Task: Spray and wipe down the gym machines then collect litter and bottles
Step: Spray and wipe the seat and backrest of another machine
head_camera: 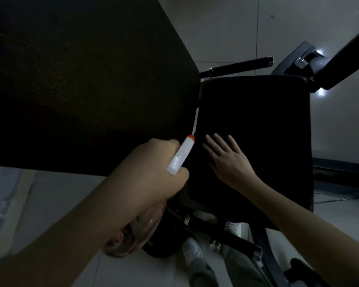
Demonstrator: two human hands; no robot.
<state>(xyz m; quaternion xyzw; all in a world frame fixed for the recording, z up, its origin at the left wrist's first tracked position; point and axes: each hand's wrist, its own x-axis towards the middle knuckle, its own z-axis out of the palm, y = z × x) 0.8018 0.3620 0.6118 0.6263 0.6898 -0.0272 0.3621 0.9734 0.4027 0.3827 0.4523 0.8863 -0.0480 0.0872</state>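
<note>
Spray bottle [179,156], white at the head with an orange nozzle tip, sits near the middle of the view, just left of the black seat pad [257,131] of a gym machine. Its tip points up and away towards the gap between that pad and the big dark back pad [81,79], which fills the far left. The left hand [153,172] is curled round the bottle's neck, fingers wrapped tight, and the pale pinkish body hangs out below the wrist. Just right of it, the right hand [226,160] lies flat on the near left part of the seat pad, palm down, fingers straight and a little spread. The surface under it is too dark to tell bare padding from a cloth.

A black grip bar with a metal collar [240,66] sticks out at the far edge of the seat, and a second one [222,233] runs below its near edge. On the far right a dark frame arm [350,59] slants up past a shiny metal joint. Pale floor tiles [298,27] lie round the machine. At the near edge, grey trouser legs [236,264] and a light shoe [192,251] show under the seat
</note>
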